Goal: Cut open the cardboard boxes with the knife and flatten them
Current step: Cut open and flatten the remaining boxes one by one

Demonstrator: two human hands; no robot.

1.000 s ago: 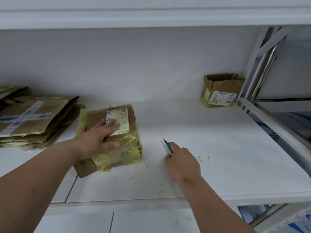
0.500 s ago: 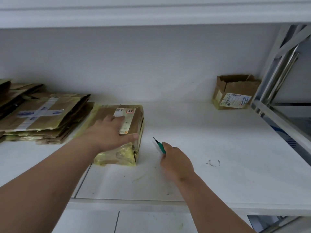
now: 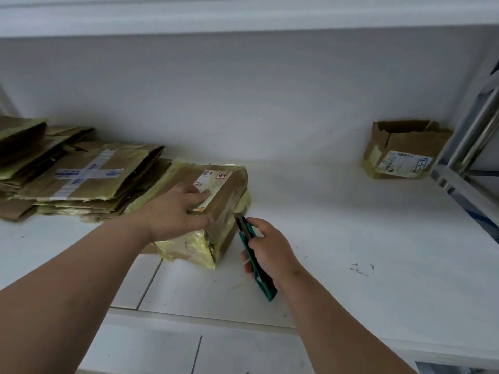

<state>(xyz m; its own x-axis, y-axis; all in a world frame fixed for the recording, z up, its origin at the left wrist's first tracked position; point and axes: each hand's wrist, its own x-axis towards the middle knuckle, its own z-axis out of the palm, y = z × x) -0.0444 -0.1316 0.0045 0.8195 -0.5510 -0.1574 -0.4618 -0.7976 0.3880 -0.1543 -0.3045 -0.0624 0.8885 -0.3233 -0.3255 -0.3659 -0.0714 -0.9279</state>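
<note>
Head view, single frame.

Sealed brown cardboard box wrapped in yellowish tape (image 3: 216, 201), white shipping label on top, sits on the white shelf surface (image 3: 337, 252), near the front edge and left of centre. Its left side lies just beside, possibly touching, a stack of flattened brown cardboard boxes (image 3: 81, 179); contact cannot be confirmed.

Left hand (image 3: 178, 211): palm down on the box top, fingers straight and spread, fingertips over the near end of the label, thumb along the front top edge. Grip flat and pressing, not curled round anything.

Right hand (image 3: 270, 252): fingers wrapped round the green-handled utility knife (image 3: 253, 255), grip closed on the handle. Knife's dark front end points up and away, toward the box's right side, tip just beside the taped right face. Whether the tip touches the box cannot be told. Green rear end of the handle sticks out below the hand.

Second small brown cardboard box, top flaps open and torn (image 3: 405, 149), white label on its front, stands at the back right of the shelf against the white wall, well apart from the hands. Metal rack upright (image 3: 472, 147) just to its right.
</note>
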